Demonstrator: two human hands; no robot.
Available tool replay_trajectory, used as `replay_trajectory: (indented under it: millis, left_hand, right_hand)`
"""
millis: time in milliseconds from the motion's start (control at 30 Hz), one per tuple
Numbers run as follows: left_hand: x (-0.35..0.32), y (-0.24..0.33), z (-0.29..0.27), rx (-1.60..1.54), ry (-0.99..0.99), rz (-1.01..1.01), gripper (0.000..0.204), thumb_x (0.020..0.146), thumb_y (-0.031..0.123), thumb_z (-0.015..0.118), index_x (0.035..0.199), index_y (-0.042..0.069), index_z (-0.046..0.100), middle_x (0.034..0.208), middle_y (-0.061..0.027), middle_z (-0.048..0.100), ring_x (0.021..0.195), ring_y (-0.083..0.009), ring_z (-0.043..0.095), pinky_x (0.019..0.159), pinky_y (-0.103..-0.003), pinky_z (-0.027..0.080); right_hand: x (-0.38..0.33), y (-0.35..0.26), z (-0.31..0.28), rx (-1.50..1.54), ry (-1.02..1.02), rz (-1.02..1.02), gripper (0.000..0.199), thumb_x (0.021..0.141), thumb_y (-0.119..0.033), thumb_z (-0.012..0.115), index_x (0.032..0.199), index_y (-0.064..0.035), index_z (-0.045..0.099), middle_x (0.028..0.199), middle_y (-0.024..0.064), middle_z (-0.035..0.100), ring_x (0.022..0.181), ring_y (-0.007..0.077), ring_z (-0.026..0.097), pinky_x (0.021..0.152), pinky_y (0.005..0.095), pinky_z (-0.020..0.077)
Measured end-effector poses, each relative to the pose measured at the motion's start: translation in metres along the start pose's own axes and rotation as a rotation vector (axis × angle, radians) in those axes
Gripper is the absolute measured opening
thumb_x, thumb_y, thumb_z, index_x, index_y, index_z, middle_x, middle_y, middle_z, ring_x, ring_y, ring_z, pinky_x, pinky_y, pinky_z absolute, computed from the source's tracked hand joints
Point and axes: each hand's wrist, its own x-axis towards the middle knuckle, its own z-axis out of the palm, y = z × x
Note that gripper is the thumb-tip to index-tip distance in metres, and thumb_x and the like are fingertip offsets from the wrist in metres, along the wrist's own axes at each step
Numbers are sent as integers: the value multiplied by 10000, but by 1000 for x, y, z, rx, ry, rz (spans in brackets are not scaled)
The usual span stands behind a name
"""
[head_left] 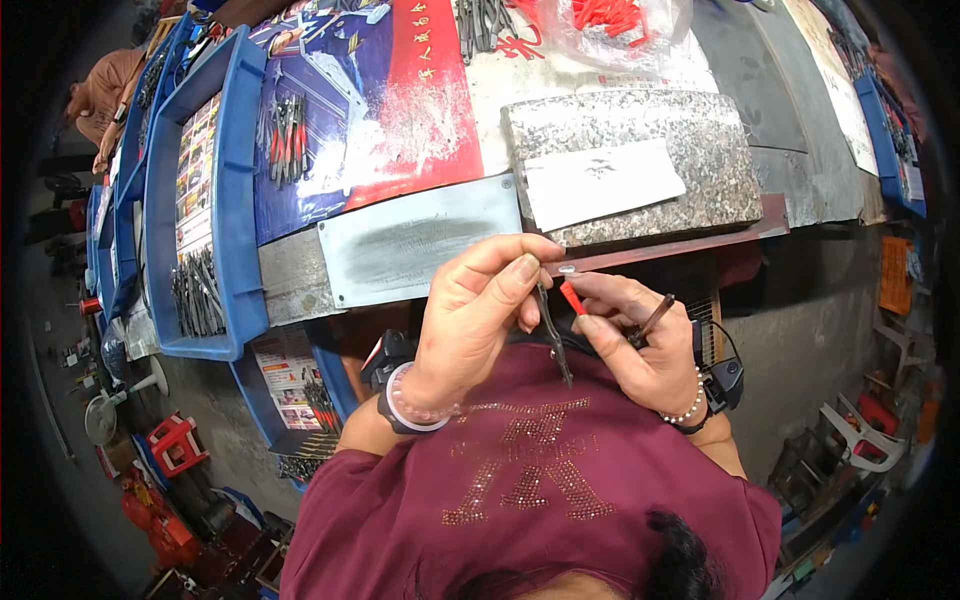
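In front of my chest, my left hand [485, 295] pinches a slim dark metal tool [553, 340] with a small pivot, its narrow end pointing down. It looks like small scissors or pliers; I cannot tell which. Between the thumb and fingers of my right hand [635, 340] is a small red sleeve [572, 298], close beside the tool but apart from its lower end. A thin dark stick [655, 318] is also tucked in that hand, slanting up to the right. My fingers hide the tool's upper end.
A speckled stone block [630, 115] with white paper [605, 182] lies ahead, beside a smudged pale plate [425, 240]. Red-handled tools [289, 140] and a blue tray [243, 200] of dark tools are left. A plastic bag [655, 50] of red sleeves sits at the back. Another person [105, 95] is far left.
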Motion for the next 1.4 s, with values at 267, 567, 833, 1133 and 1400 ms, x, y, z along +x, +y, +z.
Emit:
replay_trajectory:
  millis: [267, 567, 833, 1133, 1400]
  left_hand:
    - [-2, -1, 2, 92, -6, 55, 239, 986, 165, 567, 1133, -19, 609, 884, -28, 627, 648, -39, 550, 586, -160, 437]
    - [-6, -3, 8, 104, 28, 109, 209, 986, 145, 561, 1102, -24, 605, 871, -58, 631, 664, -64, 555, 621, -172, 446]
    - [-5, -5, 5, 65, -10, 107, 193, 987, 96, 545, 1123, -23, 613, 919, -33, 628, 717, -49, 556, 664, -190, 482]
    - [-2, -9, 5, 53, 48, 90, 187, 990, 110, 544, 1108, -21, 606, 870, -19, 607, 712, -45, 546, 659, -188, 463]
    - [1, -14, 5, 108, 52, 118, 168, 990, 109, 544, 1082, -16, 609, 856, -9, 612, 707, -36, 546, 655, -182, 459]
  right_hand:
    - [4, -4, 13, -140, 90, -155, 319, 770, 91, 661, 1077, 4, 635, 725, 89, 606, 541, 177, 609, 489, 270, 474]
    - [2, 1, 18, -296, 204, -370, 364, 714, 108, 684, 1067, 34, 635, 692, 90, 589, 512, 189, 588, 468, 287, 466]
    - [4, 7, 20, -327, 217, -416, 359, 703, 109, 687, 1054, 51, 641, 696, 89, 588, 519, 189, 589, 462, 288, 467]
    - [5, 5, 21, -315, 153, -351, 328, 712, 92, 691, 1035, 69, 639, 716, 99, 587, 536, 208, 596, 472, 301, 479]
    - [4, 11, 21, -360, 136, -358, 357, 705, 86, 697, 1055, 52, 636, 724, 95, 590, 560, 211, 607, 492, 304, 492]
